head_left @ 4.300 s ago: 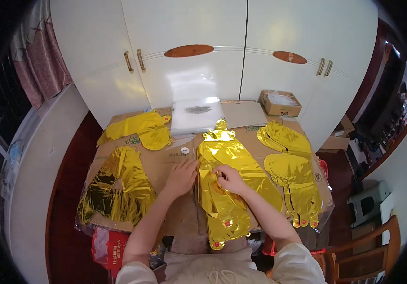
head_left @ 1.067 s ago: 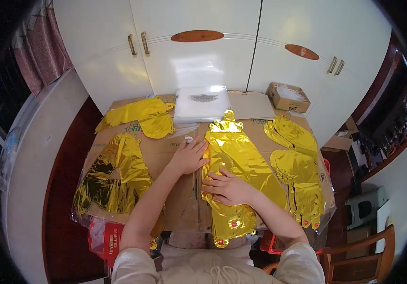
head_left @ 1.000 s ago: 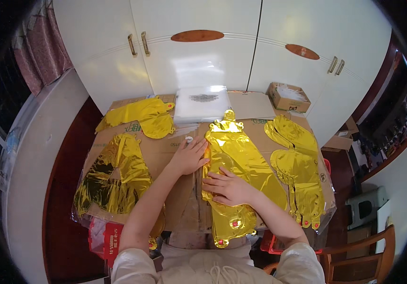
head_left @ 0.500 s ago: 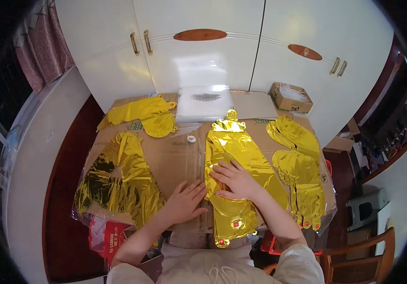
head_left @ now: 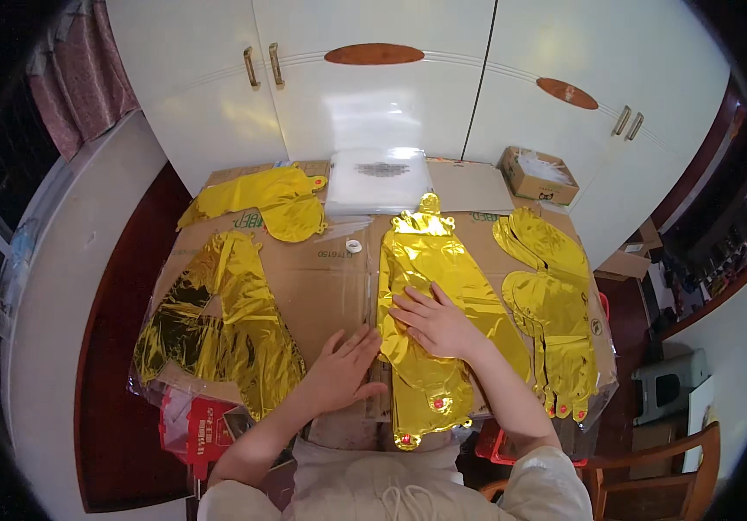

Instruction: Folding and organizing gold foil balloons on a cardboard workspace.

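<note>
Flat layered gold foil balloons [head_left: 456, 273] lie at the centre of the cardboard sheet [head_left: 326, 300], their lower end at 6 o'clock by the person's lap; the right hand [head_left: 436, 323] rests palm down on them, fingers slightly apart; at their 8 o'clock the left hand [head_left: 345, 372] lies flat, fingers near together, thumb apart, fingertips by the foil's edge; further gold foil sits at 9 o'clock [head_left: 256, 304], 10 o'clock [head_left: 282, 204] and 3 o'clock [head_left: 556, 304]; clear plastic sleeves [head_left: 380, 189] lie at 11 o'clock, an open cardboard box [head_left: 530, 185] at 1 o'clock
</note>
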`<state>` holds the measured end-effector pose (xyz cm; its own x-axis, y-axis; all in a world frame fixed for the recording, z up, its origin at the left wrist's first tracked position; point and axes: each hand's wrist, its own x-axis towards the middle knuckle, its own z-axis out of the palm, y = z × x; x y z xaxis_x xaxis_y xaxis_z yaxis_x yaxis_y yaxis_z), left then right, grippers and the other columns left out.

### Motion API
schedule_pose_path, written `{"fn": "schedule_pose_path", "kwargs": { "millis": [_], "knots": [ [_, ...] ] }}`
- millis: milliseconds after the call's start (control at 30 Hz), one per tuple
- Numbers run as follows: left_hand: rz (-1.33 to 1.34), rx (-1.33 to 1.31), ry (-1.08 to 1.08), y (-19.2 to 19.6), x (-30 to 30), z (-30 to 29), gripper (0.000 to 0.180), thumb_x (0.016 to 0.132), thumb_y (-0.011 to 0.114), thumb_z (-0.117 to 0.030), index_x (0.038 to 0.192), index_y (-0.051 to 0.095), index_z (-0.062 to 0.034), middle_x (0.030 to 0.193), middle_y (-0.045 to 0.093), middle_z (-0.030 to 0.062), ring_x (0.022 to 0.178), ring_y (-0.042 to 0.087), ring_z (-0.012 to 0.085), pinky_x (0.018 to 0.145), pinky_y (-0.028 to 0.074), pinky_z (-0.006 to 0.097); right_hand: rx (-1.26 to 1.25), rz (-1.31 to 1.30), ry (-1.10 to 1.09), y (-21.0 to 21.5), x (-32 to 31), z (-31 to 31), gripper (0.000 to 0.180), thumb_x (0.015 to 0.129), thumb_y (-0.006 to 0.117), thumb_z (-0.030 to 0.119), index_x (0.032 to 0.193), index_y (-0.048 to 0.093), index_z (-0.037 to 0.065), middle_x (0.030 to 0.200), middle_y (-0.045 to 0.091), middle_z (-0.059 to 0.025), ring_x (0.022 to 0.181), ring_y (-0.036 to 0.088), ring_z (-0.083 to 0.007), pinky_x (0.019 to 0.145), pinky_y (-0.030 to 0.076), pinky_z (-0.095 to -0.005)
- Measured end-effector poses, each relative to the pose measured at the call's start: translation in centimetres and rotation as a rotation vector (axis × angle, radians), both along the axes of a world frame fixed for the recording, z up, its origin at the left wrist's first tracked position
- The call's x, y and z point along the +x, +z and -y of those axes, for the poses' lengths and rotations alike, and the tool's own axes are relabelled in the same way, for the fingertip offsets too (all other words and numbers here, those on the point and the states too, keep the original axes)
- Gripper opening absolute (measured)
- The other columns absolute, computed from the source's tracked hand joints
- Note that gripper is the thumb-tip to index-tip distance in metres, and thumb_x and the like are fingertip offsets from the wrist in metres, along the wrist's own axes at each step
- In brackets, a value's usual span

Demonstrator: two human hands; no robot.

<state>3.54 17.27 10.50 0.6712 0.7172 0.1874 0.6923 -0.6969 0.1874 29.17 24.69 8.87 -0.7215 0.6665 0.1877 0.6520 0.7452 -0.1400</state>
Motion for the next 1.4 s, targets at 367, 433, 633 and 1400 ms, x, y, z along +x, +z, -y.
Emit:
{"fn": "schedule_pose_path", "kwargs": {
  "millis": [367,433,633,1400],
  "knots": [
    [-0.097,0.017,-0.035,-0.2,-0.3,0.4,0.069,0.09,0.052,-0.055,0.136,0.045,-0.0043,0.143,0.044,0.0116,0.139,0.032,0.025,0.112,0.023,0.051,-0.018,0.048,0.022,0.9,-0.2,0.2,0.059,0.09,0.053,0.043,0.141,0.043,0.015,0.149,0.038,-0.0081,0.142,0.028,-0.0291,0.115,0.016,-0.0548],
    [-0.074,0.056,-0.046,-0.3,-0.2,0.4,0.068,0.089,0.053,-0.054,0.135,0.047,-0.0048,0.141,0.047,0.0105,0.138,0.035,0.0234,0.11,0.027,0.051,-0.01,0.054,0.018,0.7,-0.1,0.2,0.057,0.09,0.054,0.038,0.141,0.044,0.015,0.149,0.038,-0.008,0.142,0.026,-0.0286,0.115,0.016,-0.0548],
    [-0.081,0.037,-0.043,-0.4,-0.1,0.6,0.071,0.089,0.052,-0.055,0.138,0.042,-0.0047,0.142,0.046,0.0107,0.138,0.035,0.0234,0.11,0.026,0.05,0.031,-0.008,0.058,0.9,-0.3,0.2,0.051,0.086,0.057,0.026,0.135,0.05,0.01,0.142,0.046,-0.0075,0.133,0.039,-0.028,0.108,0.031,-0.0454],
    [0.009,0.235,-0.071,0.0,0.2,-5.3,0.029,0.088,0.061,-0.029,0.112,0.059,-0.0128,0.119,0.06,-0.0002,0.116,0.05,0.0169,0.09,0.038,0.041,0.096,-0.034,0.007,0.4,-1.2,1.4,0.07,0.085,0.056,0.056,0.127,0.049,0.001,0.139,0.044,-0.018,0.133,0.036,-0.0349,0.111,0.027,-0.0516]
  ]
}}
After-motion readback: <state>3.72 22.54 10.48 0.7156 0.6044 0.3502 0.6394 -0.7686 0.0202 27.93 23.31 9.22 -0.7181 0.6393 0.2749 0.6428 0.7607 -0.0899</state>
